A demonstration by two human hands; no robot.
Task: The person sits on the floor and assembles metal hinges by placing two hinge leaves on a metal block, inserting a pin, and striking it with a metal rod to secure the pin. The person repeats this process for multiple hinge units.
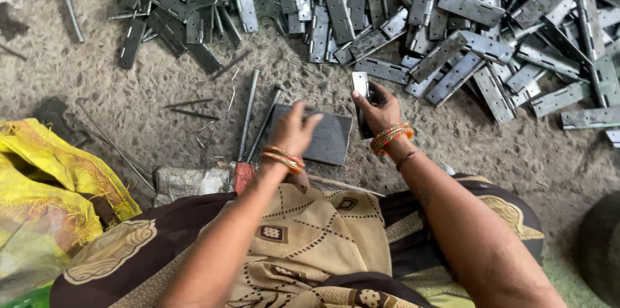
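Hinge leaf (361,88) upright in right hand (380,112), beside block (323,137)

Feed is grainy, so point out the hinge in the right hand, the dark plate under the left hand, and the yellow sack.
hinge (360,83), head view, upper leaf.
dark plate (330,139), head view, bare right half.
yellow sack (51,172), head view, folded top.

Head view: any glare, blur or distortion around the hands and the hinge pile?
Head view: soft, even light with faint shadows; mild sheen but no blown-out glare on the pile of grey metal hinges; left hand on the dark flat metal plate and right hand holding a small grey hinge look sharp; frame edges bend slightly, wide-angle style.
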